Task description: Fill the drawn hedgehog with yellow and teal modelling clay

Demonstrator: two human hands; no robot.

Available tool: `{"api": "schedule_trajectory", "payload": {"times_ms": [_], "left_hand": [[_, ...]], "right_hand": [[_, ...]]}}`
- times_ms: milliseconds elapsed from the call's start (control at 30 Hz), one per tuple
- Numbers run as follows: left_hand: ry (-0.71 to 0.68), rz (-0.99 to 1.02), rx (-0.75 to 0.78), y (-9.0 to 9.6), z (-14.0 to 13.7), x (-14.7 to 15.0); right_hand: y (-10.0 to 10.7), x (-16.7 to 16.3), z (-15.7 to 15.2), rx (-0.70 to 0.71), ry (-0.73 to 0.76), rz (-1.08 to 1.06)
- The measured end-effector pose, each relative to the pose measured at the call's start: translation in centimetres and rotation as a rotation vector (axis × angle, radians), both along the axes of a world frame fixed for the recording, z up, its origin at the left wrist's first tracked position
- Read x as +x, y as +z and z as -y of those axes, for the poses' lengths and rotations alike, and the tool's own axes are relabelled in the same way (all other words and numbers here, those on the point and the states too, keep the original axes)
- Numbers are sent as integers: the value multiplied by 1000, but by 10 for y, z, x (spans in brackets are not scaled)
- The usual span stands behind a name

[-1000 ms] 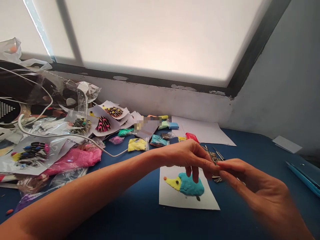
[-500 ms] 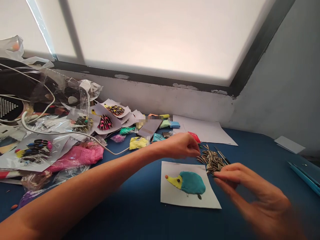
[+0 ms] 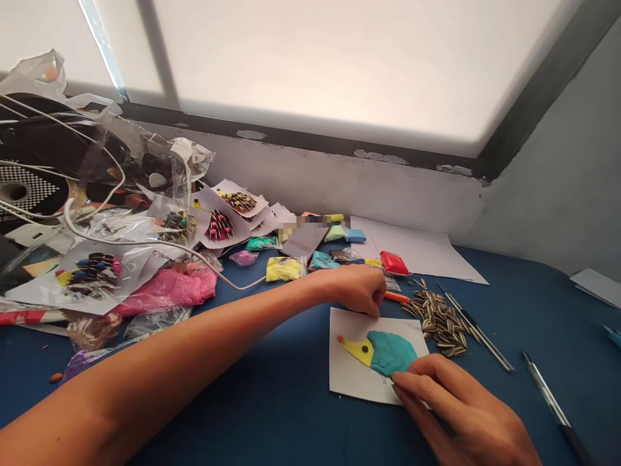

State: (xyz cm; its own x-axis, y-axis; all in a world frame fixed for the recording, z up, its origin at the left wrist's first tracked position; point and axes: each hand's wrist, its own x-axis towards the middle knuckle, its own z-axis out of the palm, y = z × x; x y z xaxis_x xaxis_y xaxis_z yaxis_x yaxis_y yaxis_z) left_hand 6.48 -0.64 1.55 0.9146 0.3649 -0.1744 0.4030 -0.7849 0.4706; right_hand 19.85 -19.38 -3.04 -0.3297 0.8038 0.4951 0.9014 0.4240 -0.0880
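A white paper card (image 3: pixel 349 382) lies on the blue table, bearing a clay hedgehog with a turquoise body (image 3: pixel 392 353), a yellow face (image 3: pixel 358 351) and an orange nose. My left hand (image 3: pixel 361 289) is closed, its curled fingertips at the card's top edge; anything inside them is hidden. My right hand (image 3: pixel 451 408) has thumb and forefinger pinched together at the lower right edge of the turquoise body. What sits between those fingertips cannot be made out. A pile of striped sunflower seeds (image 3: pixel 441 323) lies just right of the card.
Right of the seeds lie metal tools (image 3: pixel 478 330) and a pen-like tool (image 3: pixel 546 388). Behind are white paper sheets (image 3: pixel 427 252), a red clay packet (image 3: pixel 394 263) and a yellow packet (image 3: pixel 284 268). Finished hedgehog cards (image 3: pixel 220 226), a pink cloth (image 3: pixel 167 288) and a white cable (image 3: pixel 160 244) crowd the left.
My right hand has moved from beside the seed pile onto the hedgehog's lower right edge. My left hand has drawn back from the seeds to the card's top edge. The view has shifted slightly.
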Motion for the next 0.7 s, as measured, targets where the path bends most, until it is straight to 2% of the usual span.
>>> {"api": "schedule_trajectory", "payload": {"times_ms": [267, 700], "left_hand": [[11, -7, 20, 0, 0, -1], [-26, -2, 45, -3, -2, 0]], "right_hand": [[-8, -1, -2, -1, 19, -30], [-1, -7, -5, -19, 19, -36]]}}
